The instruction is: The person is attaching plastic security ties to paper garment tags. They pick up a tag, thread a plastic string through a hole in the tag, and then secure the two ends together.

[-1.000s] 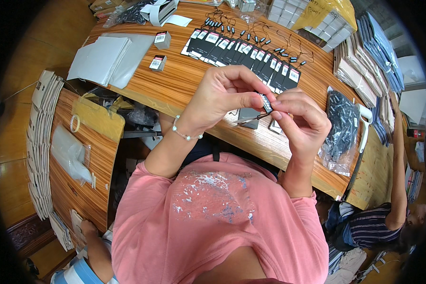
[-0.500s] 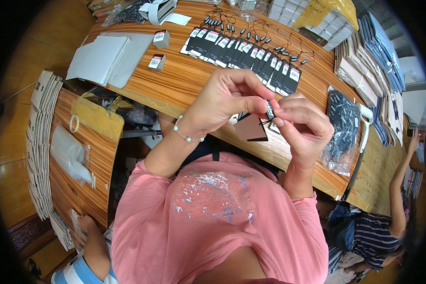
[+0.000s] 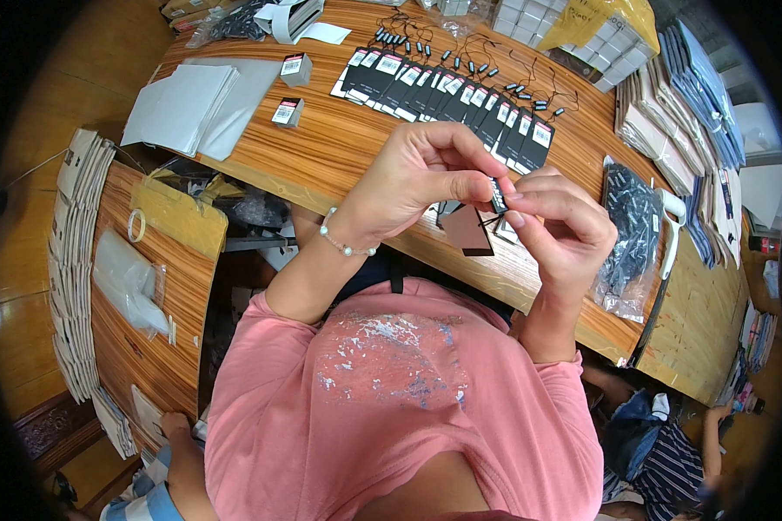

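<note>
Both my hands meet over the near edge of the table, fingertips pinched together. Between the thumb and fingers of my left hand [image 3: 434,178] is a small black string seal [image 3: 498,196] with white lettering. My right hand [image 3: 565,215] pinches the same seal from the other side. A hang tag [image 3: 467,233], brownish-pink with a dark edge, dangles below the fingers. Just beyond my hands, a row of overlapping black hang tags [image 3: 443,94] with white labels lies on the table, their black cords and small seals spread toward the far side.
Two small stacks of labelled cards [image 3: 295,69] sit left of the row, near white sheets [image 3: 178,104]. On the right are a plastic bag of black seals [image 3: 627,230], a white-handled tool [image 3: 671,227] and paper bundles [image 3: 660,113]. Co-workers sit at both lower sides.
My hands have shifted very slightly right, still pinching the seal, and the hanging tag has turned a little. The co-worker at right has lowered a raised arm; the one at lower left has shifted.
</note>
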The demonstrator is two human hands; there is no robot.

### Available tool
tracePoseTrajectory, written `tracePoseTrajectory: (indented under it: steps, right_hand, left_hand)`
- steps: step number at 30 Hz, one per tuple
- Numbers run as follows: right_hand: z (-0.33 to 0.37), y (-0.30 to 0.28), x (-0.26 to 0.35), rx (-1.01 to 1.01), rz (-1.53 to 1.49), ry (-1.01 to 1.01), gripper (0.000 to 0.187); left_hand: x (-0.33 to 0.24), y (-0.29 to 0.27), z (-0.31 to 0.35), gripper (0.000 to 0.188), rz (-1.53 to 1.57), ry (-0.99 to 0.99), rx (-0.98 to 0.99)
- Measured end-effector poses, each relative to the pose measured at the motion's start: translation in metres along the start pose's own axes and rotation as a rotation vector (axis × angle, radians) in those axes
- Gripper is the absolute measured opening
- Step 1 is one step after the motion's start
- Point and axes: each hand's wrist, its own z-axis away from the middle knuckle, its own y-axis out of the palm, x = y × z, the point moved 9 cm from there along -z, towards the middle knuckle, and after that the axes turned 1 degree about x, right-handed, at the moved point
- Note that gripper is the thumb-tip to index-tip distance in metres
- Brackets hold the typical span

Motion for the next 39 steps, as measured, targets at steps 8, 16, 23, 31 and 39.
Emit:
tracePoseTrajectory:
  steps: [8,16,23,31,39]
  right_hand:
    - [0.002,-0.001,0.014,-0.043,0.061,-0.09,0.012]
    - [0.003,0.001,0.012,-0.04,0.032,-0.057,0.013]
    - [0.003,0.001,0.013,-0.034,0.013,-0.059,0.014]
    - [0.007,-0.005,-0.001,-0.08,0.032,0.01,0.013]
    - [0.008,-0.004,-0.01,-0.073,-0.165,0.037,0.012]
  left_hand:
    - [-0.002,0.008,0.0,0.018,0.003,-0.018,0.007]
    - [0.0,0.008,0.002,0.019,0.027,-0.033,0.007]
    - [0.001,0.01,0.003,0.018,0.041,-0.047,0.009]
    - [0.002,0.004,0.0,0.017,0.013,-0.007,-0.024]
    - [-0.004,0.006,0.002,0.018,-0.032,0.03,-0.022]
